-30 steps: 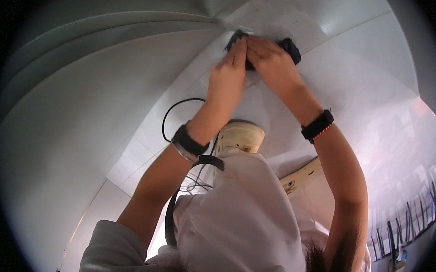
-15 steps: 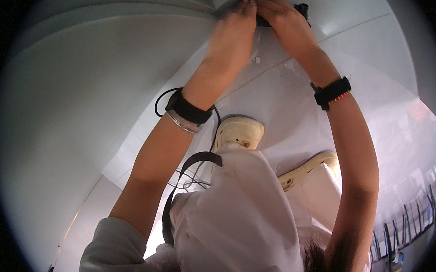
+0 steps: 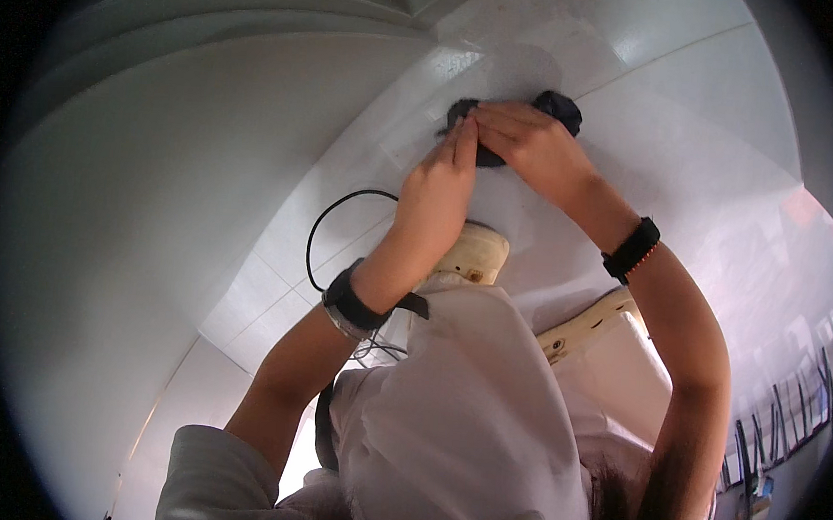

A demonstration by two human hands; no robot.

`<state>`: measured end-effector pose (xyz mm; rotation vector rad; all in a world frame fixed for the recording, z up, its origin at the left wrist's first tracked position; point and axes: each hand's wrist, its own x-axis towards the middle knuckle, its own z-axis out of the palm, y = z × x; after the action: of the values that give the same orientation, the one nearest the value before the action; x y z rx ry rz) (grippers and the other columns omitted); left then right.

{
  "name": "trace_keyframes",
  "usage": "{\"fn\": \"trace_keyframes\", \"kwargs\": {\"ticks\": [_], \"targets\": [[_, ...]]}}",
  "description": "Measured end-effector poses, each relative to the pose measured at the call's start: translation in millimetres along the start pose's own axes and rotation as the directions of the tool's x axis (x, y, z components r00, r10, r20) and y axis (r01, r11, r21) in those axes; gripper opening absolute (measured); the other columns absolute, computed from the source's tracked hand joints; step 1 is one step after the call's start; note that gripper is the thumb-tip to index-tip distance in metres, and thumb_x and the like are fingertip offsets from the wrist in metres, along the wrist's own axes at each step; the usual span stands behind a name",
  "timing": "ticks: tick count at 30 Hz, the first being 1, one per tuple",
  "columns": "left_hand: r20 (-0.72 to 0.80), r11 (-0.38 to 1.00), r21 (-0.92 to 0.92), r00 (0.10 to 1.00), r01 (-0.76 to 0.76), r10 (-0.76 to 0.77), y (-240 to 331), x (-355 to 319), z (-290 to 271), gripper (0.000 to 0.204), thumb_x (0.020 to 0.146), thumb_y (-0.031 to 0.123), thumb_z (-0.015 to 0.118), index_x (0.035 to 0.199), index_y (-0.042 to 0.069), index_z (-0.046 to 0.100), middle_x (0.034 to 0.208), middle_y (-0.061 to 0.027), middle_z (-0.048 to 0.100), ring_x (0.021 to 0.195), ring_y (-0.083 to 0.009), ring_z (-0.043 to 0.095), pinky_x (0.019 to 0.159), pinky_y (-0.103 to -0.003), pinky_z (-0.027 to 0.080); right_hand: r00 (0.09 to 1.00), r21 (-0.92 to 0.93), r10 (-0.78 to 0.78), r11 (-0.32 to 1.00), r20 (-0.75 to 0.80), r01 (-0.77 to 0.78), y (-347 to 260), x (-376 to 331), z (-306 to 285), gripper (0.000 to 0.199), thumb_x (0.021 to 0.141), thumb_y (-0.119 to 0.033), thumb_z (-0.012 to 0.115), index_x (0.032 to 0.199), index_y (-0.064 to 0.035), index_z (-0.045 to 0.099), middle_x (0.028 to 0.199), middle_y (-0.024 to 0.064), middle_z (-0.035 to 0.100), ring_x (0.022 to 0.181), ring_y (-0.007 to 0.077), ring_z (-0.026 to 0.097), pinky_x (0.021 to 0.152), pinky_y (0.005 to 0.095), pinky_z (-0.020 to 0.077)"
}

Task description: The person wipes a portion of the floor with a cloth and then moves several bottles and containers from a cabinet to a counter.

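A black cloth lies on the white tiled floor ahead of me, mostly covered by my hands. My right hand rests over its middle, fingers curled onto it. My left hand meets it from the left, with straight fingers pressing the cloth's left edge. The fingertips of both hands touch each other. Each wrist wears a black band.
My two cream shoes stand on the floor just below the hands, under my pale trouser knees. A thin black cable loops from my left wrist. A curved white wall rises at the left.
Both hands pushed the black cloth away across the floor, then drew it back toward my shoes. They stay together on it.
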<state>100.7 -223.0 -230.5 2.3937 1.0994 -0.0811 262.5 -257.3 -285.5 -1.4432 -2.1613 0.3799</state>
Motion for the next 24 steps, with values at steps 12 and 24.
{"fn": "trace_keyframes", "kwargs": {"ticks": [12,24], "targets": [[-0.161,0.982,0.113,0.978,0.153,-0.134,-28.3,30.8,-37.4,0.04,0.082,0.002,0.051,0.121,0.005,0.051,0.099,-0.0191,0.062,0.086,-0.037,0.061,0.069,-0.044,0.051,0.988,-0.156,-0.151,0.976,0.04,0.155,34.5,74.2,-20.3,0.029,0.074,-0.007,0.056,0.103,-0.0085,0.06,0.105,0.0048,0.06,0.101,0.0218,0.057,0.092,0.0304,0.0458],[-0.209,0.984,0.053,0.962,-0.168,0.175,-49.5,34.4,-14.2,0.041,0.068,0.004,0.063,0.109,0.003,0.058,0.119,-0.0104,0.055,0.109,-0.028,0.053,0.084,-0.035,0.05,0.987,-0.357,-0.117,0.922,0.11,0.149,40.1,65.7,-26.1,0.026,0.072,-0.011,0.062,0.097,-0.015,0.063,0.096,-0.0006,0.057,0.095,0.0182,0.056,0.091,0.0308,0.0448]]}}
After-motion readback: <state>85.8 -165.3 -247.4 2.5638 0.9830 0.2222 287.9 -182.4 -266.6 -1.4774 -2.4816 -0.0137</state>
